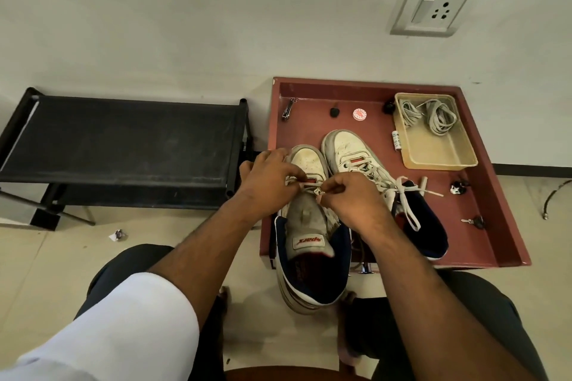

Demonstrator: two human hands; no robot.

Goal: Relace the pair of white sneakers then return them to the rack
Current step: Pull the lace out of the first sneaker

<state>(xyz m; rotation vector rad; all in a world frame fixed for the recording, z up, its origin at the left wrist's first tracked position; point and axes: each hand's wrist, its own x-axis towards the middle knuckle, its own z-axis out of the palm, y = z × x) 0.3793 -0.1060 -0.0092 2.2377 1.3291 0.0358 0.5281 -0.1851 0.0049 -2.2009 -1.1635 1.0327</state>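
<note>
White sneakers sat side by side on the red-brown wooden tray point(495, 195): the near unlaced sneaker point(312, 244) overhung its front edge, the laced sneaker point(368, 164) lay further in. Your left hand point(269, 182) and right hand point(353, 201) had fingers pinched on the flat white lace point(311, 185). Left of the tray, the black fabric-topped rack point(123, 139) stood against the wall, just beside the tray's edge.

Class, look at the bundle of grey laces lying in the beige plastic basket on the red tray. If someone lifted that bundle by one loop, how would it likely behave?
The grey laces lie in loose, tangled coils, so they are probably floppy and would sag and trail rather than hold shape. They look thin, so likely very light. Being tangled, lifting one loop may drag the whole bundle out of the basket.
</note>
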